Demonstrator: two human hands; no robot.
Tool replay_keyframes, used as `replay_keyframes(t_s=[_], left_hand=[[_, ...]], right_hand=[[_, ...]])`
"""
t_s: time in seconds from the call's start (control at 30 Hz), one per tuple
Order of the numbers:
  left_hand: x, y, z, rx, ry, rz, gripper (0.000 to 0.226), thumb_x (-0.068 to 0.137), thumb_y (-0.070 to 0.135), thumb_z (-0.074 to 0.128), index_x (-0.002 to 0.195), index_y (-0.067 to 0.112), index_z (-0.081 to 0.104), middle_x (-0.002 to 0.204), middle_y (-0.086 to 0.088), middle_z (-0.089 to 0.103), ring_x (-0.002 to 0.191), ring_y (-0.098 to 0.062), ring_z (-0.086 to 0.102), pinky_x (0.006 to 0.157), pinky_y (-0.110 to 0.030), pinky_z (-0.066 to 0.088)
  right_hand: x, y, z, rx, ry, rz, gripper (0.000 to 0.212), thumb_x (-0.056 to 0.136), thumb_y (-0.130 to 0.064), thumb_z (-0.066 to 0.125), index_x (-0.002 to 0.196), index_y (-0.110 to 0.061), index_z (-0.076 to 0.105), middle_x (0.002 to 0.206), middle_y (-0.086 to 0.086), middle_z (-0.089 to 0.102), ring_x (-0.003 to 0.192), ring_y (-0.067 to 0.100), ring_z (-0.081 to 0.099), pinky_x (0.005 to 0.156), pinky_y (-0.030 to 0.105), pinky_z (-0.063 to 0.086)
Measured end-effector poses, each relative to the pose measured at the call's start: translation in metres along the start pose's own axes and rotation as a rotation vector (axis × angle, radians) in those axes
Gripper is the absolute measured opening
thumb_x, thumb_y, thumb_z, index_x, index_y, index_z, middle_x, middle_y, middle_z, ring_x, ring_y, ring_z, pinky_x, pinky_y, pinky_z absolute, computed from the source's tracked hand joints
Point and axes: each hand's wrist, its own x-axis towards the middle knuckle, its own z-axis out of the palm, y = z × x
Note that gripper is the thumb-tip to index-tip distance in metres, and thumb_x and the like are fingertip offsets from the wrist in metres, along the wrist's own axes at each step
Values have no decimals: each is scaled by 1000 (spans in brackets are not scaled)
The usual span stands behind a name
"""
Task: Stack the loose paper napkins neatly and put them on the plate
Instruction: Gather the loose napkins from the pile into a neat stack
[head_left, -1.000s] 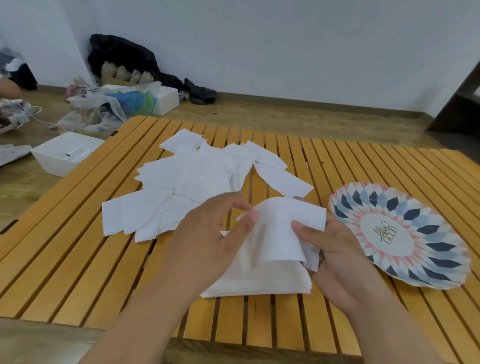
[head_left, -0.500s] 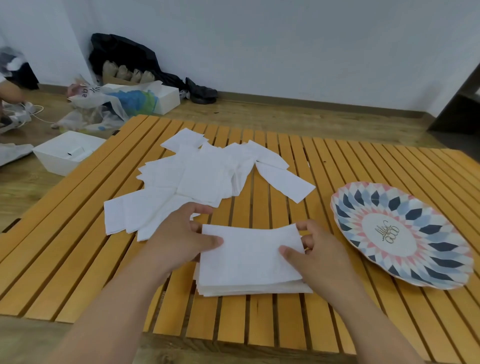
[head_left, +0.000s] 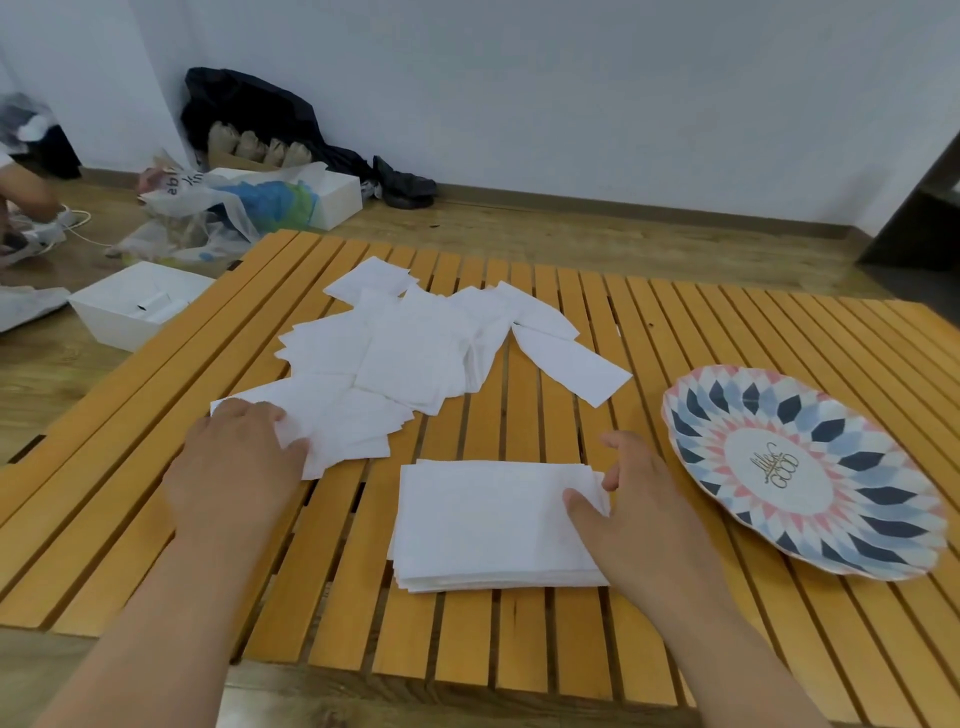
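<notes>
One squared-up white stack (head_left: 493, 525) lies flat on the table (head_left: 519, 654), long side running left-right, plate (head_left: 800, 473) near on its right. The right hand (head_left: 644, 514) holds its right edge, thumb on top, fingers (head_left: 615, 441) curled. The left hand (head_left: 234, 462) pinches the nearest of the loose napkins (head_left: 415, 358).

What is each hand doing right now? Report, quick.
The left hand pinches a loose napkin.
The right hand holds the stack by its right edge, thumb on top.
</notes>
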Motion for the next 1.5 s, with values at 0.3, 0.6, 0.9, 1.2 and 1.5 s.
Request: replay_keyframes(t_s=[0.3,0.6,0.9,1.2,1.5], left_hand=[[0,7,-13,-49,250,20,26,97,28,49,110,16,67,96,-13,69,79,-33,61,57,-32,40],[-29,68,-60,-1349,-288,-214,15,90,15,59,77,19,64,90,0,59,80,-22,61,60,-34,57],[-57,90,-46,-1117,-815,-67,21,92,23,54,95,6,66,71,-12,57,55,-22,53,40,-25,42],[-59,88,-51,-975,-905,102,40,77,51,58,92,18,72,75,-2,74,57,-13,64,47,-21,45],[-47,78,-40,-896,-706,59,9,84,13,70,93,14,72,80,0,76,63,-11,69,48,-19,47]], right_hand=[[1,3,0,33,12,-27,49,91,-40,56,134,-33,35,112,-11,52,96,4,55,68,17,46],[2,-9,-7,472,3,-38,27,87,-39,62,112,-37,53,104,-21,57,95,-7,53,72,14,40],[-1,-20,-18,1095,-237,32,56,64,-47,74,117,-37,58,106,2,70,103,21,65,86,38,53],[-1,-17,-18,974,-70,156,10,88,-22,63,84,-14,69,80,0,73,77,16,65,75,36,49],[4,-7,-18,782,-115,237,11,86,-25,68,79,-15,68,76,0,71,81,19,63,74,38,51]])
